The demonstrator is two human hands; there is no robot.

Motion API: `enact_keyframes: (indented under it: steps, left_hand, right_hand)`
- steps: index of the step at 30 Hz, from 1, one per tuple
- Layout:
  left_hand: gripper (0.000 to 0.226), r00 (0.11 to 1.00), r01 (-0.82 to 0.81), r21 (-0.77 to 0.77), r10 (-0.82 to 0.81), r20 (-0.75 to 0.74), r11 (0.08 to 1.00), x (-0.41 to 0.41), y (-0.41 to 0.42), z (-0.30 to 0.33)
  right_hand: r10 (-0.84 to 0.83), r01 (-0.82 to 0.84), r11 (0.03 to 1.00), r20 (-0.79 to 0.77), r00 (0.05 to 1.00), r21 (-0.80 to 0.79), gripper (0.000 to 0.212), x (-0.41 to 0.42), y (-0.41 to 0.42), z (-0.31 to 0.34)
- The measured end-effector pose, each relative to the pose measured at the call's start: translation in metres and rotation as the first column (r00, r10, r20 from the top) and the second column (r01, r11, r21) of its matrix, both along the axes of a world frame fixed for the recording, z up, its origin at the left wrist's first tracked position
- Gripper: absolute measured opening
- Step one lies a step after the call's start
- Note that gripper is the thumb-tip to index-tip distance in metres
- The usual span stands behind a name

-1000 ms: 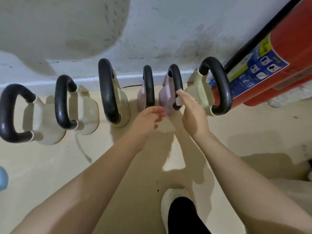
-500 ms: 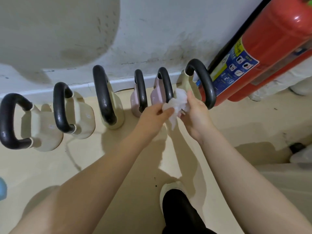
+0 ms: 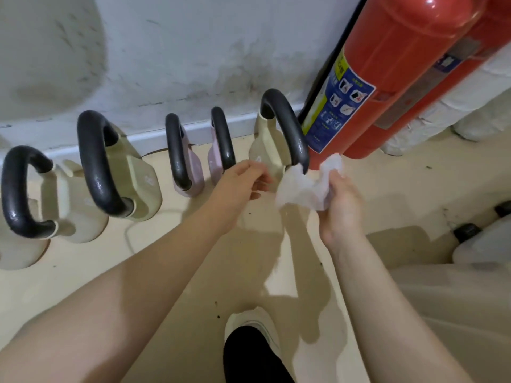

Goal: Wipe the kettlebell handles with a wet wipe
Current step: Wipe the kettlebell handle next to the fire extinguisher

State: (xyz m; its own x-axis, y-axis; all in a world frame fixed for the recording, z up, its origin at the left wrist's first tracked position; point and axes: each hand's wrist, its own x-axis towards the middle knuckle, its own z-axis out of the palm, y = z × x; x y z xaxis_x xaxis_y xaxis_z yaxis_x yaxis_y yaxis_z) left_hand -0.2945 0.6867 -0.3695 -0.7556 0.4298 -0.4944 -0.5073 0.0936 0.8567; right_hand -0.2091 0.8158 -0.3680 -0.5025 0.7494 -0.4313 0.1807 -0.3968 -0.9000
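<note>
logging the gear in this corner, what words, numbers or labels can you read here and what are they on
Nothing here can be read for certain.
Blue label on the red fire extinguisher: pictograms and small print, too blurred to read.
Yellow strip above that label: characters too small to read.
Second red cylinder's label: blurred.
Cream kettlebell: faint embossed mark, not legible.
Wet wipe: no print visible.

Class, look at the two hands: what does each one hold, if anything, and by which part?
The right hand grips the wet wipe by its right edge. The left hand holds nothing clearly.
</note>
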Motion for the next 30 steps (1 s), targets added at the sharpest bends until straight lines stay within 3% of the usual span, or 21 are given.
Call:
enact_keyframes:
  steps: [2, 4, 6, 9, 12, 14, 16, 20, 23, 27, 30]
  left_hand:
    - [0.024, 1.0, 0.015, -0.047, -0.015, -0.01, 0.999, -0.001, 0.011, -0.006]
    - [0.028, 1.0, 0.024, -0.09, -0.025, -0.004, 0.996, -0.004, 0.023, -0.01]
    - [0.031, 0.998, 0.053, -0.146, -0.058, -0.036, 0.988, -0.007, 0.033, -0.012]
    - [0.035, 0.99, 0.087, -0.192, -0.106, -0.094, 0.977, -0.016, 0.045, -0.011]
    - [0.037, 0.989, 0.09, -0.22, -0.114, -0.098, 0.971, -0.029, 0.057, -0.011]
    - [0.035, 0.986, 0.097, -0.243, -0.126, -0.106, 0.965, -0.035, 0.067, -0.009]
    - [0.033, 0.99, 0.073, -0.242, -0.099, -0.099, 0.968, -0.039, 0.077, -0.009]
    - [0.034, 1.0, 0.004, -0.22, -0.002, 0.006, 0.975, -0.046, 0.086, -0.011]
    - [0.034, 0.998, 0.047, -0.225, -0.037, 0.049, 0.973, -0.053, 0.083, -0.009]
    - [0.026, 0.987, 0.139, -0.251, -0.115, 0.108, 0.958, -0.061, 0.082, -0.004]
    - [0.012, 0.981, 0.13, -0.209, -0.095, 0.168, 0.969, -0.063, 0.082, -0.003]
  right_hand:
    - [-0.183, 0.105, 0.892, 0.139, 0.973, 0.44, 0.028, 0.008, 0.009, -0.012]
    - [-0.242, 0.143, 0.826, 0.114, 0.964, 0.545, 0.026, 0.004, 0.014, -0.019]
    - [-0.189, 0.105, 0.844, 0.109, 0.976, 0.527, 0.028, -0.01, 0.015, -0.025]
    - [0.063, -0.122, 0.868, 0.138, 0.988, 0.48, 0.035, -0.031, 0.01, -0.031]
    - [0.232, -0.225, 0.921, 0.016, 0.973, 0.32, 0.027, -0.035, 0.007, -0.032]
    - [0.176, -0.167, 0.946, -0.007, 0.984, 0.276, 0.025, -0.036, 0.01, -0.033]
    - [0.128, -0.13, 0.929, 0.03, 0.991, 0.346, 0.006, -0.043, 0.016, -0.035]
    - [0.186, -0.176, 0.928, -0.001, 0.982, 0.329, 0.009, -0.056, 0.021, -0.034]
    - [0.185, -0.156, 0.938, -0.069, 0.98, 0.308, 0.025, -0.047, 0.009, -0.031]
    - [-0.007, 0.026, 0.974, -0.085, 0.996, 0.225, 0.026, -0.049, 0.023, -0.03]
    - [0.082, -0.074, 0.934, -0.008, 0.997, 0.348, 0.027, -0.059, 0.03, -0.026]
